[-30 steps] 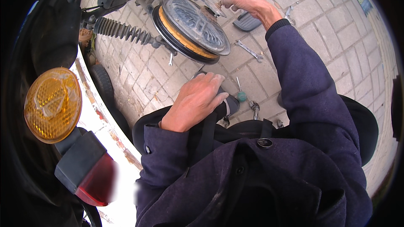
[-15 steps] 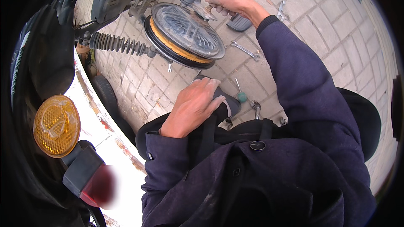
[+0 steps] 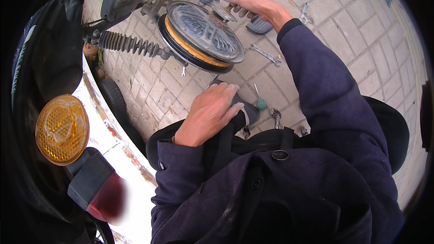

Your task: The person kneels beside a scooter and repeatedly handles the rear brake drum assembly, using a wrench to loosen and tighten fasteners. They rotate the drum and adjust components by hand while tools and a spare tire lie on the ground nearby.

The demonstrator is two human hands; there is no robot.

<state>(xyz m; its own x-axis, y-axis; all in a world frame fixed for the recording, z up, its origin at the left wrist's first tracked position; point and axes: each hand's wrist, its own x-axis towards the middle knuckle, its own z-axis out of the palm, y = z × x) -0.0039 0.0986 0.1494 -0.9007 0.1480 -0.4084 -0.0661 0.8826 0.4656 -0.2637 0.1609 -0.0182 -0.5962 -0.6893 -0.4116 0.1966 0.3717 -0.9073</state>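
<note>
My right hand (image 3: 253,7) reaches to the axle bracket (image 3: 216,5) above a wheel hub (image 3: 201,31) with a dusty grey cover and orange band, fingers curled at the axle end; what they grip is partly hidden. My left hand (image 3: 208,113) rests over my grey shoe (image 3: 248,114), thumb apart and fingers loosely bent. A wrench (image 3: 266,54) lies below my right hand, and a green-handled screwdriver (image 3: 261,104) and a metal tool (image 3: 275,118) lie right of my left hand.
Coiled shock absorbers (image 3: 129,43) flank the hub. A black vehicle body with an orange reflector (image 3: 62,129) and red lamp fills the left. Behind it are a white painted edge and a tyre (image 3: 113,99). More wrenches (image 3: 304,16) and a black pedal-like part (image 3: 259,25) lie on paving.
My right hand has moved up and left to the axle bracket, its top finger stretching farther in the latest frame. The view has shifted slightly. My left hand stays on the shoe.
</note>
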